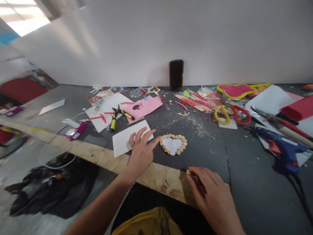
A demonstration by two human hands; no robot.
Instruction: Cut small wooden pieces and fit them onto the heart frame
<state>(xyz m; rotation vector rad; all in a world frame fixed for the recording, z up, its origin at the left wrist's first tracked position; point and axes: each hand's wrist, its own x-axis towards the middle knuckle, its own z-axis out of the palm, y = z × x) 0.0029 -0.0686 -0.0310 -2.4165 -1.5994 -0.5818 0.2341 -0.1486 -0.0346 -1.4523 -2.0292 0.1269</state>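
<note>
A heart-shaped paper (173, 145) lies on the dark table, its border (182, 150) built up of small pale wooden pieces. My left hand (143, 151) is open, fingers spread over a white rectangular board (121, 140); its index fingertip reaches the left edge of the heart. Near the table's front edge, my right hand (215, 192) pinches a small pale wooden piece (187, 171) between thumb and index finger. That piece is below and to the right of the heart, apart from it.
Yellow-handled pliers (119, 116) lie beside pink card (143, 107). A phone (176, 75) leans on the wall. To the right are scissors (232, 112), packaged sticks (195, 102), red-handled pliers (283, 122) and a blue glue gun (286, 147). A black plastic bag (53, 186) lies below left.
</note>
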